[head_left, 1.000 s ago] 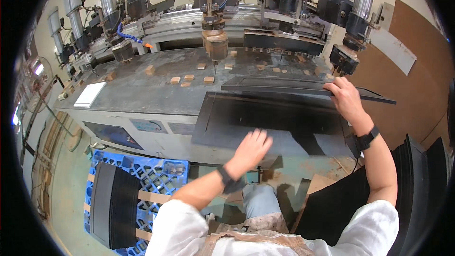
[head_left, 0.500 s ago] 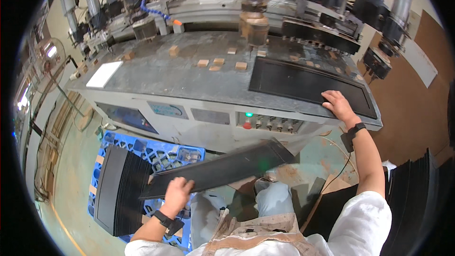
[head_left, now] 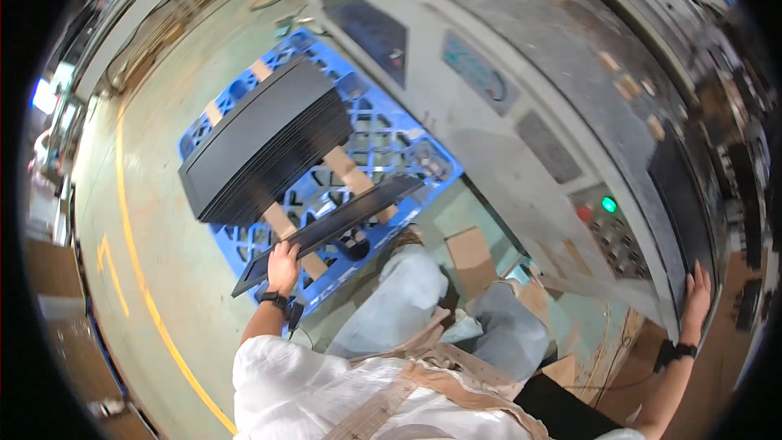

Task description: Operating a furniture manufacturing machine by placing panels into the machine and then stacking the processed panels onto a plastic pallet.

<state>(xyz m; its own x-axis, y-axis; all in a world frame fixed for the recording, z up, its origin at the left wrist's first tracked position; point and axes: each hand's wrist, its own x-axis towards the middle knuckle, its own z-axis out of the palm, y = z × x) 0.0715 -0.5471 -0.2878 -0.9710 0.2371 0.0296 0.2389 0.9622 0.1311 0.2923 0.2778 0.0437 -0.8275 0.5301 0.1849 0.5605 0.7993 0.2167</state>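
While a stack of panels (head_left: pixel 265 134) is already occupying the blue pallet (head_left: pixel 452 171), our left hand (head_left: pixel 283 269) is gripping one not-yet-stacked panel (head_left: pixel 342 220) over its edge; our right hand (head_left: pixel 697 297), grip unclear, is touching another panel (head_left: pixel 680 195) on the machine table (head_left: pixel 538 41).

no words or numbers can be read. the pale blue label (head_left: pixel 475 68) on the grey machine front (head_left: pixel 468 143) carries print too blurred to make out; a bent yellow mark (head_left: pixel 114 277) is painted on the floor (head_left: pixel 167 204).
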